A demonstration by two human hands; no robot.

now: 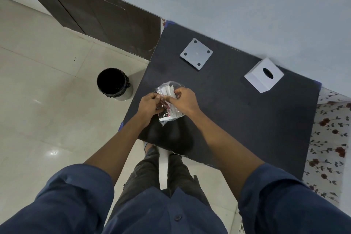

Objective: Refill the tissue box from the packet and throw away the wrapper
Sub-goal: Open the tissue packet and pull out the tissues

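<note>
You wear a dark navy shirt with long sleeves, and both sleeves are rolled up and bunched in thick folds above the elbows, so your forearms are bare down to your left hand and right hand. A dark round button sits on the shirt front, and just above it the fabric splits into a small open notch. Below the shirt you wear dark grey trousers, creased at the knees. Neither wrist carries a watch or band.
</note>
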